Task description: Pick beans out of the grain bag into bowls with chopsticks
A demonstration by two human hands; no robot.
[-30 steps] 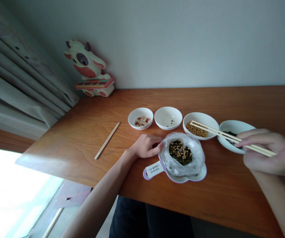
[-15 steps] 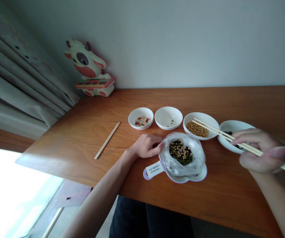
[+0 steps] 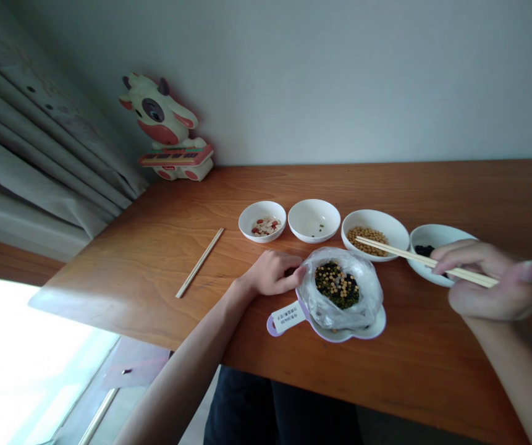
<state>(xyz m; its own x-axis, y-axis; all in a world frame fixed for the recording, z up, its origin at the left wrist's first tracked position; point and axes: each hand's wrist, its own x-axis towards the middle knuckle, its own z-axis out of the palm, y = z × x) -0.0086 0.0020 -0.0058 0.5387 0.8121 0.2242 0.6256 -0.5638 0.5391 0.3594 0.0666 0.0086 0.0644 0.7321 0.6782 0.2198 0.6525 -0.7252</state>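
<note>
Chopsticks are grasped by the right hand, tips over yellow beans in a white bowl; the left hand pinches a plastic bag.

Chopsticks: plain pale cream, both pairs
Bag: clear, whitish
Bean mix: speckled black, green and yellow
Dish: white, with lilac rim and handle
Label: white, dark print
Bowls: plain white
Beans: golden yellow
Mixed pieces: cream flecked with red-brown
Half-hidden pieces: black, as far as they show
Table: orange-brown, streaky grain
Cow toy: white, coral and dark purple
Curtain: grey
</note>
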